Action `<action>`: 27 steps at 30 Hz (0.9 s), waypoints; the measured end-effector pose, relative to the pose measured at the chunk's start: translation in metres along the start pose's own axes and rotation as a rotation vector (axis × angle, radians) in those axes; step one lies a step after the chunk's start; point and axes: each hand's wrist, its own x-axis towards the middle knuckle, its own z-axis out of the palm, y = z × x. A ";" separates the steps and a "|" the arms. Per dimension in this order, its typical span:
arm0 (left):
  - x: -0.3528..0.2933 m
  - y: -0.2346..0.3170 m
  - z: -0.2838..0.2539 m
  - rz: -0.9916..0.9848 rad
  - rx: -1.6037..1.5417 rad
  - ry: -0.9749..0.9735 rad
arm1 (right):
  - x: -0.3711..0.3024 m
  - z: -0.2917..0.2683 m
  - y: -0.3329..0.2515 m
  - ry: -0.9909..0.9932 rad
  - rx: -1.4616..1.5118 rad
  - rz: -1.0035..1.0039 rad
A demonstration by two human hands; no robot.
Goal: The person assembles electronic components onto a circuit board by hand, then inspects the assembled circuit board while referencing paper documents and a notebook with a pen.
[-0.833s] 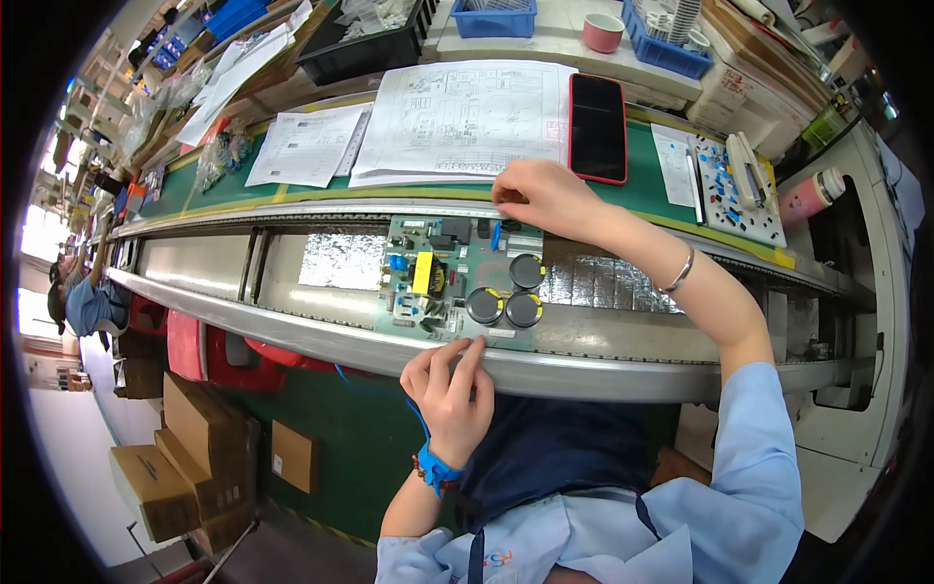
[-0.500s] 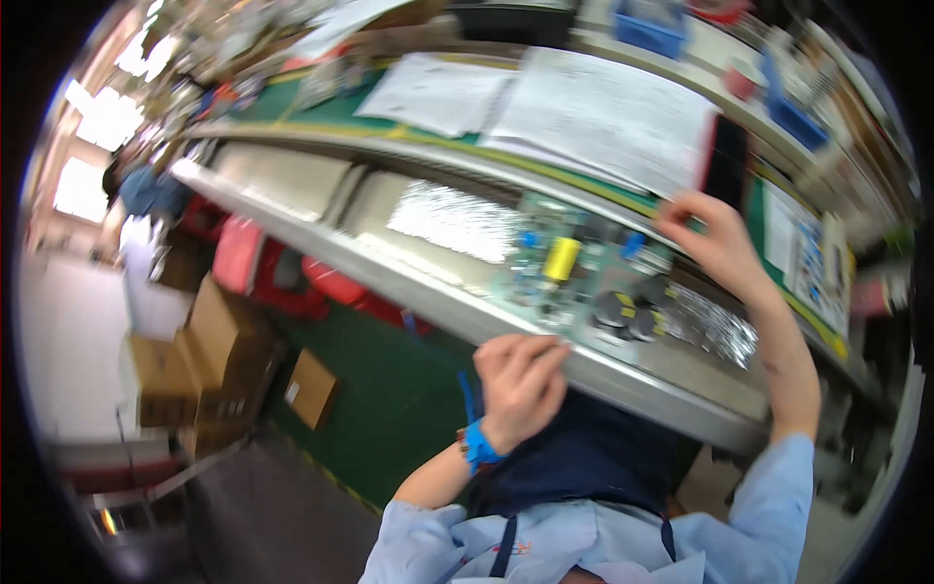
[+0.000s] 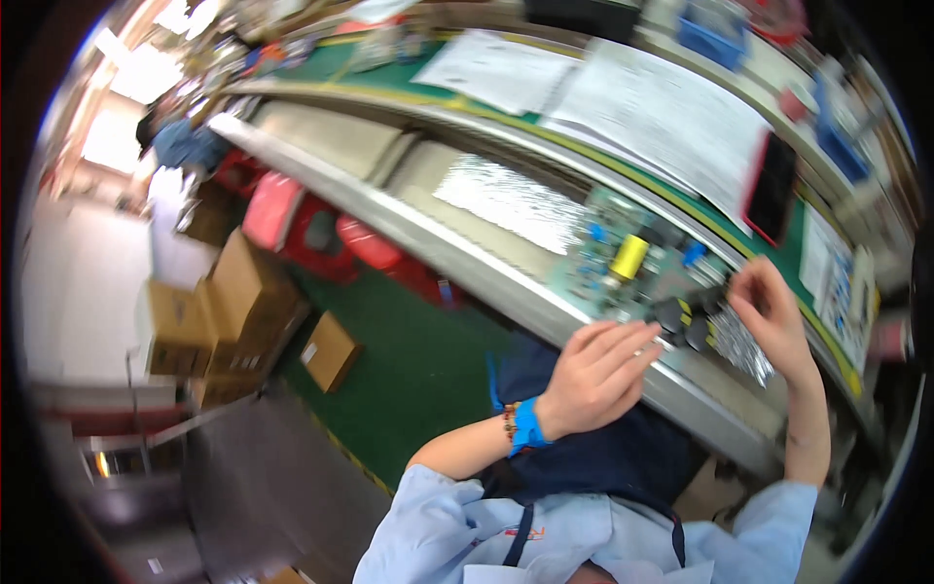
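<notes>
While left hand (image 3: 601, 378) and right hand (image 3: 772, 307) half-curl, hold unclear, the flat green circuit board (image 3: 650, 277), centre-right, seems fragile, best edge-held.

I see, from afar, a green bench (image 3: 313, 64) bearing loose papers (image 3: 671, 127) and a red-edged phone (image 3: 773, 190); alongside, a metal-railed track (image 3: 389, 214) carries a circuit board (image 3: 630, 257). On the green floor (image 3: 418, 365) lies a cardboard box (image 3: 331, 350).
</notes>
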 end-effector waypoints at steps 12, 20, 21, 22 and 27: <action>0.022 0.019 0.036 0.045 0.116 -0.240 | -0.015 -0.014 0.004 -0.042 0.081 0.017; 0.021 0.027 0.042 0.058 0.118 -0.185 | -0.016 -0.009 0.023 0.112 -0.536 -0.351; 0.020 0.026 0.043 0.056 0.118 -0.185 | -0.015 -0.009 0.023 0.110 -0.537 -0.351; 0.019 0.026 0.044 0.049 0.104 -0.185 | -0.015 -0.008 0.022 0.115 -0.477 -0.288; 0.020 0.030 0.046 0.047 0.062 -0.193 | -0.016 -0.011 0.024 0.150 -0.126 -0.134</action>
